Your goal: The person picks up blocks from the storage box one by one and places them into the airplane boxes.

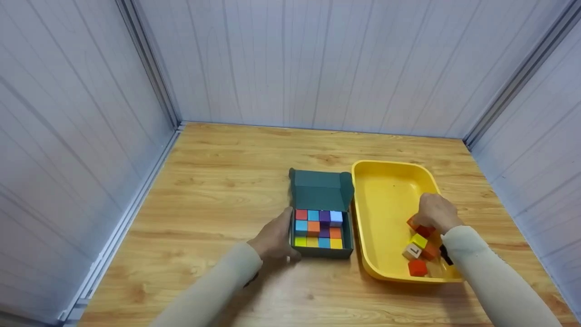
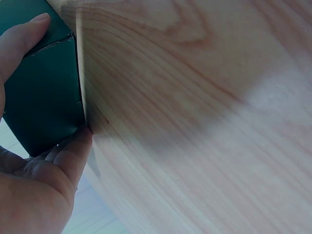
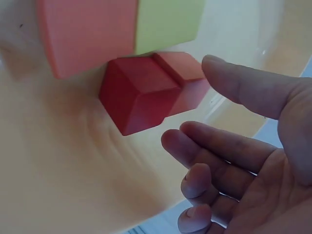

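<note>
My left hand (image 1: 274,238) grips the left side of a dark green box (image 1: 322,252), thumb at the front and fingers along the side, as the left wrist view shows. Rows of small coloured cubes fill much of the box, and its lid (image 1: 320,197) stands raised at the back. Inside a yellow tray (image 1: 381,204), my right hand (image 1: 438,212) reaches down over the blocks. The right wrist view shows its thumb and fingers apart, close beside an orange-red block (image 3: 187,83) that touches a red block (image 3: 139,90). Nothing lies between those fingers.
Lower in the tray sit a yellow block (image 1: 418,240), a pale block (image 1: 412,251) with a dark letter, an orange block (image 1: 430,251) and another red block (image 1: 417,268). The tray stands right beside the box on a wooden table (image 1: 218,181). Pale panels (image 1: 295,63) enclose the table.
</note>
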`<state>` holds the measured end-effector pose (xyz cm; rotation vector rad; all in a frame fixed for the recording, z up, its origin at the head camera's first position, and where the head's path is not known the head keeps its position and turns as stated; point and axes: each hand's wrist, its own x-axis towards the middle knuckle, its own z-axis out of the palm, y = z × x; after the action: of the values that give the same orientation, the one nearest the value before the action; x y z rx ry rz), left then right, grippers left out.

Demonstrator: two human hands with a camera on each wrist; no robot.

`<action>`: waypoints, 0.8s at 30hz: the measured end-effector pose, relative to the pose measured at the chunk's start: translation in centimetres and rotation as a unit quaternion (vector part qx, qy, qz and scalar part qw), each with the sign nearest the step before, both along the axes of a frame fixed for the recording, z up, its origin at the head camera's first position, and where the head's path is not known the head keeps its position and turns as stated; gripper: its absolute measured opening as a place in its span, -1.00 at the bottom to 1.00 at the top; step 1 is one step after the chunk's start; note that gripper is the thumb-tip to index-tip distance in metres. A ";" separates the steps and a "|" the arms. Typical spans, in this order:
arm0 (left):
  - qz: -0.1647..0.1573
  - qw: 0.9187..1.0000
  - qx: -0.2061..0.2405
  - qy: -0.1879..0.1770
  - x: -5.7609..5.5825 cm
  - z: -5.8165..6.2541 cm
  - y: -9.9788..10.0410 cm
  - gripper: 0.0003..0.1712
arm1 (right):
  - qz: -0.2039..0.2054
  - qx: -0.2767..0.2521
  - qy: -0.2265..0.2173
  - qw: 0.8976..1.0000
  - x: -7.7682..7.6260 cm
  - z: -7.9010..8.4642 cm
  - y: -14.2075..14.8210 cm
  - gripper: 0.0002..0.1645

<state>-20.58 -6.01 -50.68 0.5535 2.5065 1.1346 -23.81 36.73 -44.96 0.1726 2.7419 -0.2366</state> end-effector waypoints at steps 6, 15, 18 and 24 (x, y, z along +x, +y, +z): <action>-0.003 1.000 -0.003 0.004 0.0 0.0 0.0 0.36 | 0.002 0.002 -0.002 1.000 0.1 -0.2 -0.1 -0.78; -0.001 1.000 -0.006 -0.002 -0.1 -0.1 -0.1 0.37 | 0.010 -0.030 0.010 0.999 0.4 0.8 -1.1 -0.88; -0.004 1.000 -0.003 0.003 -0.1 -0.2 -0.1 0.37 | 0.030 -0.038 0.045 0.998 0.7 1.4 -1.9 -0.83; -0.010 1.000 0.006 0.018 0.0 -0.2 -0.1 0.34 | 0.068 -0.051 0.102 0.991 1.4 2.4 -4.0 -0.77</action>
<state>-20.58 -6.09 -50.92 0.6057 2.5211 1.1437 -22.43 32.69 -42.53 -0.0707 2.9207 -0.3733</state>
